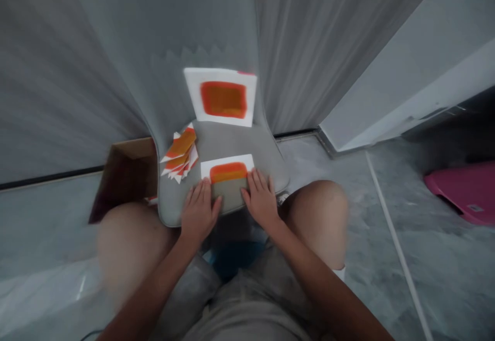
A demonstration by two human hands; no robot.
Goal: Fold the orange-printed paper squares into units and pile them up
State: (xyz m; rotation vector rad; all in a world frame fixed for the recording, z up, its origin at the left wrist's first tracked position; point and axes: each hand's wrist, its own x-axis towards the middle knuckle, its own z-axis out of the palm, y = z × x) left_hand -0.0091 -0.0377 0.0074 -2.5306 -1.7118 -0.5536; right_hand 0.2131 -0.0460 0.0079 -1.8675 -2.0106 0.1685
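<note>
Head view: person seated, looking down at own lap, chair right in front. L hand and R hand both open, flat, fingers spread, neither gripping anything. Fingers of both rest on lower part of a white sheet w/ orange-red band across it; below the band is a grey-green patch, can't tell if that's print or seat showing through. Hands are apart, sheet btwn them, L on lower left side, R on lower right side. Sheet lies flat on grey chair seat, near front edge, tilted slightly.

Just left of sheet, on seat: fanned stack of white cards w/ orange patches, overlapping, not touching hands. Behind, a larger white card w/ orange-red square stands propped on grey chair back, bottom edge at seat.

Left of chair: open cardboard box, partly behind L knee. R knee on other side, grey shorts below hands. Blue item btwn legs, blurry, can't tell what. Grey curtain behind chair. On floor right: white strip, pink object, cut off at frame edge.
</note>
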